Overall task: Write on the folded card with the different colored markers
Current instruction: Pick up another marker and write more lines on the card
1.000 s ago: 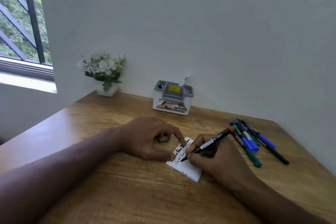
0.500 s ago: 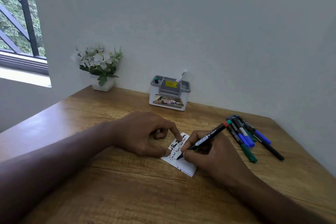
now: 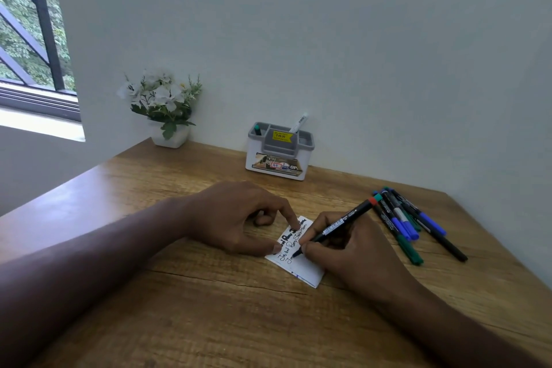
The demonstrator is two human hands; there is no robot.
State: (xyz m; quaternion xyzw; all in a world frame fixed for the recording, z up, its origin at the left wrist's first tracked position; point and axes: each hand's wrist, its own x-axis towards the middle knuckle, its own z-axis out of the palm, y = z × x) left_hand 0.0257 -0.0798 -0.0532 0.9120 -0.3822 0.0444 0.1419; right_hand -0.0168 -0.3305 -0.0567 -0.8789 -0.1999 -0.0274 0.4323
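Note:
A small white folded card (image 3: pixel 304 270) lies on the wooden desk (image 3: pixel 209 323), with lines of dark handwriting on its upper half. My left hand (image 3: pixel 236 218) holds the card down, forefinger and thumb tips pressing its left edge. My right hand (image 3: pixel 349 251) grips a black marker (image 3: pixel 337 225) with a red end, its tip touching the card near the middle. A bunch of several markers (image 3: pixel 409 224), blue, green and black, lies on the desk to the right of my right hand.
A white and grey pen holder (image 3: pixel 279 155) with a yellow price sticker stands at the back against the wall. A white pot of white flowers (image 3: pixel 164 107) sits at the back left. The desk's right edge runs along the wall.
The marker tip has crept down and left along the card as more writing appeared. My left hand stays pressed on the card. The camera shifted slightly.

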